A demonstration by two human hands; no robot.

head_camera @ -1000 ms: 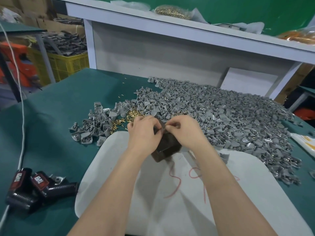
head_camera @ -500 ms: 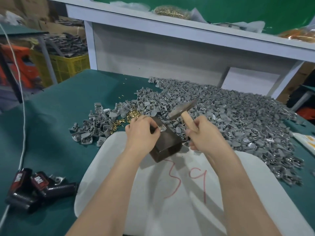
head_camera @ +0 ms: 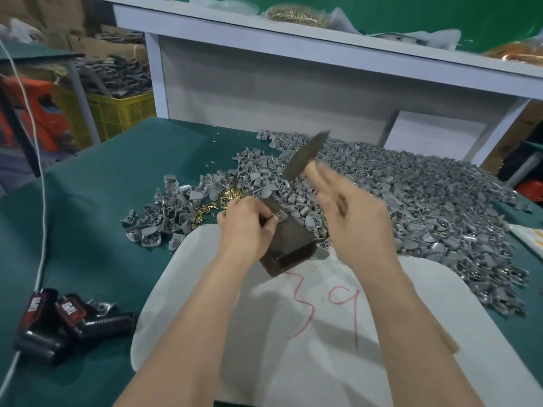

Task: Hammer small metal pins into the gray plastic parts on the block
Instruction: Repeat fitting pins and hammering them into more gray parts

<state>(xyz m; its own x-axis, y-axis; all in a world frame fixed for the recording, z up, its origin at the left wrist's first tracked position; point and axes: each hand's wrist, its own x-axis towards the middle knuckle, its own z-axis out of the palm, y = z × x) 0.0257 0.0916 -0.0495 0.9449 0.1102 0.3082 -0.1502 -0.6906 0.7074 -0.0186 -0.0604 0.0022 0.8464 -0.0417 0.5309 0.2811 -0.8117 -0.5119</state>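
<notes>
Gray plastic part (head_camera: 281, 214) sits atop the dark rectangular block (head_camera: 291, 248), pinched in the grip of the left hand (head_camera: 246, 227). Just right, the blurred right hand (head_camera: 355, 221) grips a wooden-handled hammer (head_camera: 305, 155), poised beyond, above-right of the part.

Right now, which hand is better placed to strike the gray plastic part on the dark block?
Right. The right hand holds the wooden-handled metal hammer above the dark rectangular block, while the left hand pinches the small gray plastic part on its top, likely steadying it.
</notes>
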